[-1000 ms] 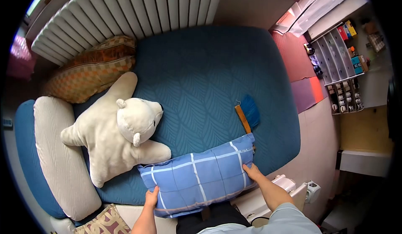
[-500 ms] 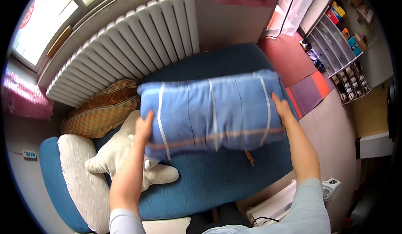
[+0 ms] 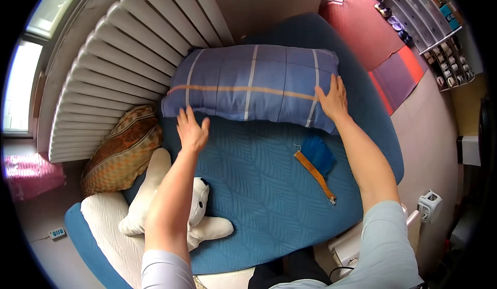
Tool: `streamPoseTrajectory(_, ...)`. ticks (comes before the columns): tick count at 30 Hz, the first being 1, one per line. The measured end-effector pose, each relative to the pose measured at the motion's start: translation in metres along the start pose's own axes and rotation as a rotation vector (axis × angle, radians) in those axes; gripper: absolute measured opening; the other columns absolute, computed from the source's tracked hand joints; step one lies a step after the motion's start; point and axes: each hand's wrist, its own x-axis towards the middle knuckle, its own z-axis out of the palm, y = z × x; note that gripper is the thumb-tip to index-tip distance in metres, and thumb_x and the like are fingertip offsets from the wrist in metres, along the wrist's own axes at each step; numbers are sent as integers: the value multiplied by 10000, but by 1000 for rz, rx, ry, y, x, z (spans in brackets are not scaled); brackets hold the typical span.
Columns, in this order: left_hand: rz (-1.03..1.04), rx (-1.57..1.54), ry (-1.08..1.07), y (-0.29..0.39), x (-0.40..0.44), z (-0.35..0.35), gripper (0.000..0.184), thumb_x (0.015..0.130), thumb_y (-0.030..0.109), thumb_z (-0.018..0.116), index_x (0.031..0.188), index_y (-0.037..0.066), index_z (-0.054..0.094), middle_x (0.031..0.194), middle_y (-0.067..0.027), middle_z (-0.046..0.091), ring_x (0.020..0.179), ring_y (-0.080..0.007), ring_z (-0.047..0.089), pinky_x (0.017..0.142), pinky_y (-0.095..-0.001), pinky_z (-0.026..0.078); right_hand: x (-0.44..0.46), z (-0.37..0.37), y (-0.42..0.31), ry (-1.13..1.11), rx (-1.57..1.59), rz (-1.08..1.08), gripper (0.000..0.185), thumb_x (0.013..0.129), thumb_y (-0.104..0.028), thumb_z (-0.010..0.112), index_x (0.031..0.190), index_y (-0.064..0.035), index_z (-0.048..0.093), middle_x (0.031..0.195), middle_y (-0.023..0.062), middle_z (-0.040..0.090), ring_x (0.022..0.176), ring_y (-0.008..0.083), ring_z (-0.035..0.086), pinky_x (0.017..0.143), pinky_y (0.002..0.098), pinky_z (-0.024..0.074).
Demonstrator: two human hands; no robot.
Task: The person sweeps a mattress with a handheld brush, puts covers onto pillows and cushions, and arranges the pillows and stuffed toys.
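A blue checked pillow (image 3: 233, 79) with white and orange stripes lies across the far part of a blue quilted couch (image 3: 248, 185), beside the radiator. My left hand (image 3: 192, 132) is open, fingers spread, at the pillow's near edge toward its left end; whether the fingertips touch it I cannot tell. At the right end, my right hand (image 3: 335, 100) rests open with its fingers against the fabric. A white plush toy (image 3: 199, 201) lies under my left forearm, partly hidden by it. Between my arms lies a blue item (image 3: 317, 154) with a brown strap-like piece (image 3: 315, 176).
A white radiator (image 3: 119, 66) runs along the left wall. A patterned brown cushion (image 3: 121, 152) and a cream backrest (image 3: 111, 237) are on the left. Several shoes fill a rack (image 3: 448, 64) at far right. A white stool-like object (image 3: 429, 206) stands on the floor.
The pillow, gripped at both ends and held up earlier, now lies farther away on the couch. Both hands have loosened from it, and the blue item with the brown piece has come into sight.
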Motion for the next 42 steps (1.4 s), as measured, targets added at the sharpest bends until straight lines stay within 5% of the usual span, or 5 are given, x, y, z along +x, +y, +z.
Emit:
streamPoseTrajectory(5,-25,-44,216,9,86,-7,896,829,512,657,1489,47,268,1529,-281,217,1406,-479,205,1124,-569,221,39,54,9,-16,185,372,1039,746,-538,720,1444,83,264,1434,326,369,1329,429,397,1098,390,337)
streamPoseTrajectory(25,-353,-231,-114,-8,140,114,1248,666,736,687,1549,152,27,1588,-223,-33,1429,-514,-46,1066,-729,105,125,118,-34,221,-170,215,749,923,-553,458,1421,-4,347,1228,283,560,1176,446,514,986,528,384)
streamPoseTrajectory(31,-509,-407,-174,-39,115,58,907,722,539,738,1393,32,400,1336,-268,514,1245,-406,501,1039,-511,375,114,77,-16,115,80,42,666,910,-481,534,1320,37,449,1218,293,581,1150,436,551,988,477,404)
streamPoseTrajectory(39,-359,-600,377,-139,45,-32,506,738,267,795,1041,-88,601,973,-247,678,935,-357,666,822,-377,502,70,53,-178,118,372,-279,515,892,-379,615,1245,-17,518,1141,285,609,1091,418,591,911,433,459)
streamPoseTrajectory(42,-735,-162,86,-197,36,-25,1095,741,660,677,1433,-90,279,1455,-303,349,1329,-416,390,1088,-447,329,67,101,-215,50,47,-194,682,889,-450,592,1428,-91,380,1419,223,420,1321,396,395,1084,519,295)
